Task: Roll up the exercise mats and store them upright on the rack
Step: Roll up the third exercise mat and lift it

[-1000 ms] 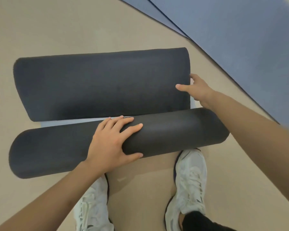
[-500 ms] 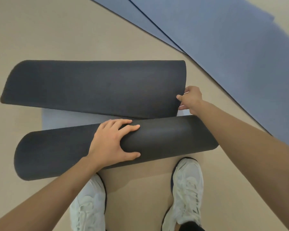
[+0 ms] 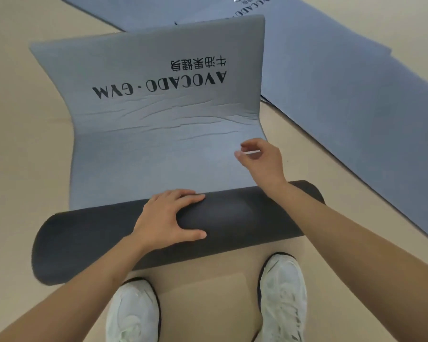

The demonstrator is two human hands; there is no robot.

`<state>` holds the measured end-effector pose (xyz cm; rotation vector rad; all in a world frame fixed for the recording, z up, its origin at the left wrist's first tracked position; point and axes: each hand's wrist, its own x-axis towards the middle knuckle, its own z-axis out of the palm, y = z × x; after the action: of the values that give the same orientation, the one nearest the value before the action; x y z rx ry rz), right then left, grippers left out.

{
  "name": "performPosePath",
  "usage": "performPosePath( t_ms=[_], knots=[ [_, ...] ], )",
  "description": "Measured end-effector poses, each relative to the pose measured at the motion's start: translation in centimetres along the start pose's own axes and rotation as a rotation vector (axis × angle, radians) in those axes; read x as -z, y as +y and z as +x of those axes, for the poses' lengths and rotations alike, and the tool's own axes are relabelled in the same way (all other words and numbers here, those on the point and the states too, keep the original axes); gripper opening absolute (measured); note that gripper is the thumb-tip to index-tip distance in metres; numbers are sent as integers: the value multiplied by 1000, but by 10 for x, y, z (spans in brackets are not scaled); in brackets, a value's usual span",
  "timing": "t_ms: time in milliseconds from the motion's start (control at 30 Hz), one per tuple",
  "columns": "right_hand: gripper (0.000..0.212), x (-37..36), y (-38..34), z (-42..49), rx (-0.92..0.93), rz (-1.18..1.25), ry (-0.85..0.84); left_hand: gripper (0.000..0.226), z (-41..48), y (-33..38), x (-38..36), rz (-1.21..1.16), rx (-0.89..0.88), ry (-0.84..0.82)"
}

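left hand (image 3: 169,219): palm down on top of the roll (image 3: 158,238), fingers spread over its crest, thumb on the near side. Pressing, not clamped. Likely there to stop the roll springing open.
right hand (image 3: 260,161): off the mat, just beyond the roll near its right end, thumb and fingers loosely curled with a gap between them, holding nothing I can see. Whether it touches the flap (image 3: 163,114) is unclear.
hands: apart, left near the roll's middle, right further out and to the right.
roll: dark outer face, lying on the floor (image 3: 20,144) directly under the left hand, just ahead of the shoes (image 3: 282,297). Long axis runs left-right across the view, right end slightly further away. Not upright.
flap: unrolled grey tail beyond both hands, far edge curled up off the floor, printed side up, text upside down from here. Feeds into the far side of the roll.
step (judgement): mid-roll. The rest needs the roll pushed away, square to its axis, both hands down to keep the ends even.
other mats (image 3: 356,95): flat, to the right of and beyond the right hand, not rolled.
rack: not in view.
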<state>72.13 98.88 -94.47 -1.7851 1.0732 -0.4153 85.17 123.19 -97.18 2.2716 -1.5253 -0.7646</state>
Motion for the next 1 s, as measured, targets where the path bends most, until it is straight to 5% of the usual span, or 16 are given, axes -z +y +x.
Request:
performPosePath(
  t_ms=[133, 367, 467, 600, 767, 867, 1000],
  knots=[
    [48, 8, 15, -34, 216, -502, -420, 87, 18, -7, 14, -138, 42, -82],
    [104, 8, 43, -72, 634, -991, -452, 86, 46, -13, 34, -275, 198, -210],
    [106, 8, 50, -66, 653, -1022, -457, 84, 43, -7, 36, -135, 178, -142],
    [104, 7, 46, -38, 615, -960, -511, 68, 4, 9, 17, 116, -63, 197],
    [104, 4, 22, 7, 462, -912, -679, 91, -27, 12, -15, 383, -147, 266],
    [98, 3, 17, 15, 438, -919, -577, 112, -13, 2, -8, 491, -139, 199],
    [86, 3, 37, -17, 773, -785, -186, 120, 13, -13, 9, 515, -138, 165]
  ],
)
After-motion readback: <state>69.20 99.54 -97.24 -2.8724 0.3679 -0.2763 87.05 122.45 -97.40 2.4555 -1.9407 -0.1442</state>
